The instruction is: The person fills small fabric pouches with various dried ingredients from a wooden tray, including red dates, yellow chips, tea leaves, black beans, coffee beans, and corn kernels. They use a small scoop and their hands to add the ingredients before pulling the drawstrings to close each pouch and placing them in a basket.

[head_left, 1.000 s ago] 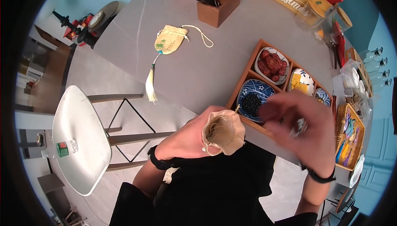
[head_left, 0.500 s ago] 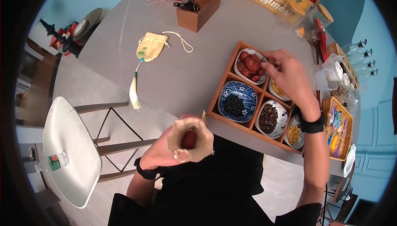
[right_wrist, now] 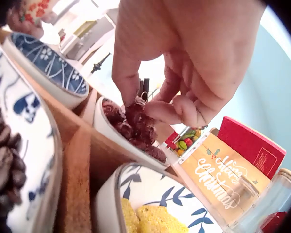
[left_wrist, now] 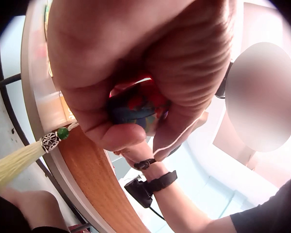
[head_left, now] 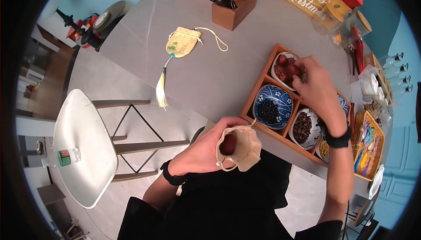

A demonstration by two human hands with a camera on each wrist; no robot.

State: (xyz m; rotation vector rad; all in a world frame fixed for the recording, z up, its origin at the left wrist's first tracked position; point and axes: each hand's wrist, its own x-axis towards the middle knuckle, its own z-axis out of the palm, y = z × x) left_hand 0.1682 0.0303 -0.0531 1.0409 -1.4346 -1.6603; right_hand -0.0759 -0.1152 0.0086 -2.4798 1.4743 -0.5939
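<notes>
My left hand (head_left: 199, 150) grips a cream drawstring pouch (head_left: 247, 150) from its side, mouth facing up. Down inside it shows a dark red date (head_left: 228, 144). In the left wrist view, curled fingers hide most of the pouch, and a patch of its red and blue pattern (left_wrist: 140, 104) shows. Over the far bowl (head_left: 280, 77) in the wooden box, my right hand (head_left: 320, 88) reaches down into red dates (head_left: 283, 66). The right wrist view has its thumb and fingers pinching one wrinkled date (right_wrist: 137, 115) at the top of the pile.
The divided wooden box (head_left: 263, 80) also bears a blue bowl (head_left: 285, 97) of black beans and a white bowl (head_left: 316, 128) of dark brown beans. A yellow tasselled pouch (head_left: 182, 42) lies on the grey table (head_left: 210, 77). A wicker basket (head_left: 380, 145) stands at right, a white chair (head_left: 85, 152) at left.
My right hand has gone from beside the pouch to the bowl of dates and pinches there. A date has appeared inside the pouch. My left hand keeps its grip.
</notes>
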